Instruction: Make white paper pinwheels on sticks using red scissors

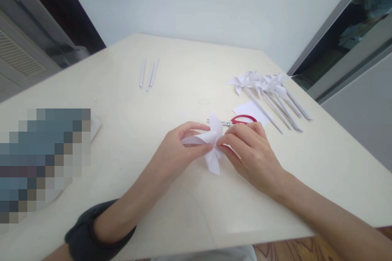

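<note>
Dark wristband [98, 232] on the left wrist, close to the pale tabletop's [171, 224] front edge; patterned wooden floor [288, 249] shows below at right. Above the table's middle, the left hand [179, 147] grips a white paper pinwheel [214, 163] between thumb and fingers, while the right hand [252, 147] pinches its centre. Just beyond lie red-handled scissors [235, 120] and white paper [249, 110], then finished pinwheels [260, 83] at right, paper tubes [142, 72] at left, and a plain wall [183, 4].
</note>
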`<state>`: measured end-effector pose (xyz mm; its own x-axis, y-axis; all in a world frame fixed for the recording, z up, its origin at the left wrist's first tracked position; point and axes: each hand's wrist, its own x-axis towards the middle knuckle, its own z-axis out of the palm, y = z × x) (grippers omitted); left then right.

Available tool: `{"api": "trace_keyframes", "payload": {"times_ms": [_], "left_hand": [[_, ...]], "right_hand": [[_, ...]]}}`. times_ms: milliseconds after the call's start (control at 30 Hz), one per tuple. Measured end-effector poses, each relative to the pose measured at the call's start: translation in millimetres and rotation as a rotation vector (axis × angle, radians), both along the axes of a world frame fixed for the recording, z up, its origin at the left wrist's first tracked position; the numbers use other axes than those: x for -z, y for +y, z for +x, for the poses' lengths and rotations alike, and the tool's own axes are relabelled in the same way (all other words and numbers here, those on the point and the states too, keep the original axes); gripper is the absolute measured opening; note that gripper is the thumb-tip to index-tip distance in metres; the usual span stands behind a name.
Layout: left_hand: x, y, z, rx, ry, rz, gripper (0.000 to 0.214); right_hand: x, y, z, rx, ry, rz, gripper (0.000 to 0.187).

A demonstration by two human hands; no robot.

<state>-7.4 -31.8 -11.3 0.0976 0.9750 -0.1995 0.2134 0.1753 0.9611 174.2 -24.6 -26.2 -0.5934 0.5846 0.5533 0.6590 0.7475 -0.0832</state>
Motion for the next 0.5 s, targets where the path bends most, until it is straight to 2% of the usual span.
{"api": "trace_keyframes", "payload": {"times_ms": [67,100,200,300,367,400,500], "left_hand": [[-5.7,-1,2,0.01,-0.073,-0.016,0.042],[-9.2,-2,4,0.007,-0.108,-0.018,0.046],[-19.7,-4,5,-0.003,-0.22,-0.007,0.055],[-29.8,-7,-2,0.068,-0.283,0.015,0.06],[-38.0,-4,-14,0.082,-0.183,0.064,0.052],[-42.6,2,-23,0.07,-0.059,0.086,0.045],[-57.0,42,-60,0.017,0.384,0.157,0.033]], "right_hand": [[0.2,4,1,0.025,0.121,-0.085,0.009],[0.1,6,1,0.052,0.212,-0.174,0.008],[-0.7,15,3,0.132,0.558,-0.582,0.007],[-1.9,20,6,0.077,0.868,-1.012,0.013],[-3.2,20,6,0.016,0.98,-1.204,0.017],[-4.1,20,6,0.008,1.01,-1.257,0.018],[-7.6,19,6,0.041,1.059,-1.307,0.02]]}}
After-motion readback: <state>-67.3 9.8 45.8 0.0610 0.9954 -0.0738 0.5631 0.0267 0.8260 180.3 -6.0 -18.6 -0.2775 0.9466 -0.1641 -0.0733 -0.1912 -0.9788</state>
